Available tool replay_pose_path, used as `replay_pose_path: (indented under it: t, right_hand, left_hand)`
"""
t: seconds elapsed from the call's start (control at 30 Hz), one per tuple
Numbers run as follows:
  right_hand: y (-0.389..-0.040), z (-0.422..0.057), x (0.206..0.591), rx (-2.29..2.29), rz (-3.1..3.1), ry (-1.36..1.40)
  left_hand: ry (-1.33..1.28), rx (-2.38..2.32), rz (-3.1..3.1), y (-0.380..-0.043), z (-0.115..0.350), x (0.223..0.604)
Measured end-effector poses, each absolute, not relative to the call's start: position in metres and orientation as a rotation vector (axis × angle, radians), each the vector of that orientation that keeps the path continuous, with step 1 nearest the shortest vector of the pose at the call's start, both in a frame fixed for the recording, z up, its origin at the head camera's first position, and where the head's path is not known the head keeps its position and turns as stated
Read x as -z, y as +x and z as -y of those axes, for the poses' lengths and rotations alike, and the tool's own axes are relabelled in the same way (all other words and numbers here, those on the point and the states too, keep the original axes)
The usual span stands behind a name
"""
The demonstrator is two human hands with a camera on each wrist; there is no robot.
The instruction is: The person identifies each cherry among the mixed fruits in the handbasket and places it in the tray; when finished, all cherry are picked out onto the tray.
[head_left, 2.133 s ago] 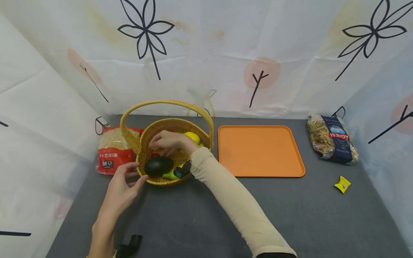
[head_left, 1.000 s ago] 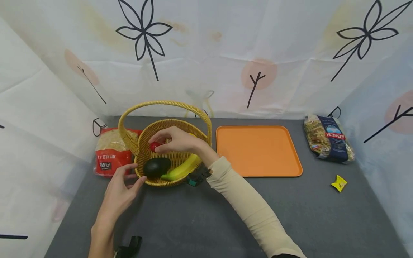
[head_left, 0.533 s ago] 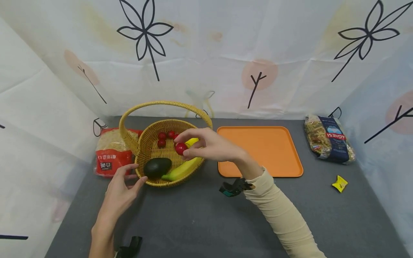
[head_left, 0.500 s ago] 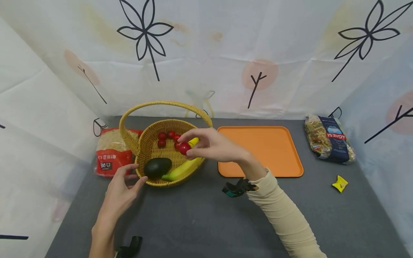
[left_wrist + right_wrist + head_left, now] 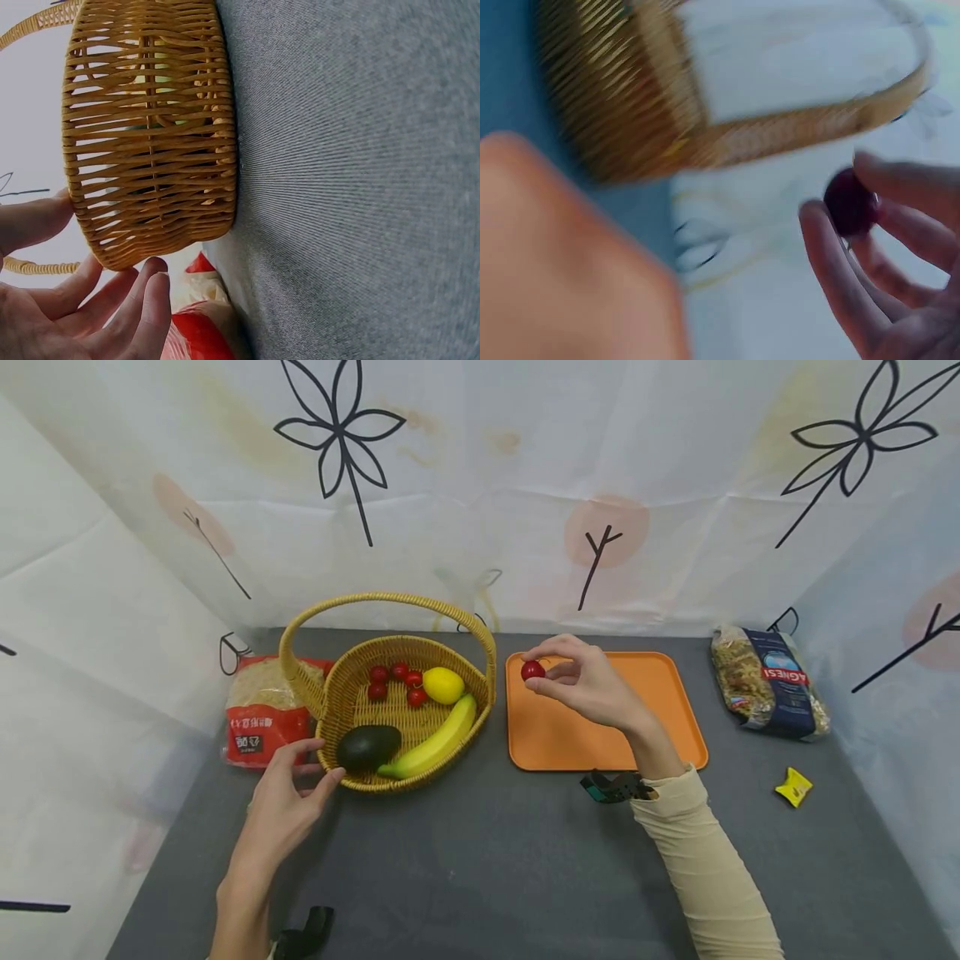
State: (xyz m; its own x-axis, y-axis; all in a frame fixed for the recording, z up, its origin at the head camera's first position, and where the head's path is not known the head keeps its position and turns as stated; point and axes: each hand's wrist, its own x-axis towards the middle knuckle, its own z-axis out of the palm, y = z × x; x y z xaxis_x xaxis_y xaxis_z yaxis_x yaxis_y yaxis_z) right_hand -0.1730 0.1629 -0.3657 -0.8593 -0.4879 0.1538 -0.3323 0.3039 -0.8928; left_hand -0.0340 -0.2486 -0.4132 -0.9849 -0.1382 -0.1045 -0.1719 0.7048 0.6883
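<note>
My right hand pinches a dark red cherry between thumb and fingertips, raised over the left part of the orange tray. In the right wrist view the cherry sits at the fingertips, and a thin stem seems to show below it. My left hand holds the yellow wicker basket at its near left rim, thumb and fingers spread round the curved wall. Inside lie several red cherries, a lemon, a banana and a dark avocado.
The basket's tall handle arches above it. A red noodle bag lies behind its left side. On the right are a blue-banded pasta bag and a small yellow wrapped candy. A patterned cloth hangs behind the grey table.
My right hand has picked the cherry out of the basket and carried it right, over the tray. The lemon and remaining cherries are uncovered. My left hand stays at the rim.
</note>
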Motion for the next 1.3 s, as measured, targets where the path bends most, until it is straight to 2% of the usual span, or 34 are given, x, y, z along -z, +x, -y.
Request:
replay_pose_path:
  t: [0.17, 0.47, 0.83, 1.3]
  right_hand:
    - [-0.193, -0.168, 0.402, 1.426, -2.646, -0.623]
    - [-0.227, -0.156, 0.434, 1.142, -2.758, -0.620]
    - [-0.246, -0.141, 0.446, 1.024, -2.766, -0.640]
    - [-0.241, -0.146, 0.442, 1.154, -2.693, -0.618]
  left_hand:
    - [-0.260, -1.161, -2.858, -0.034, 0.248, 0.412]
    - [-0.270, -1.156, -2.853, -0.033, 0.249, 0.412]
    - [-0.314, -1.146, -2.819, -0.033, 0.248, 0.413]
    - [-0.274, -1.164, -2.831, -0.032, 0.248, 0.413]
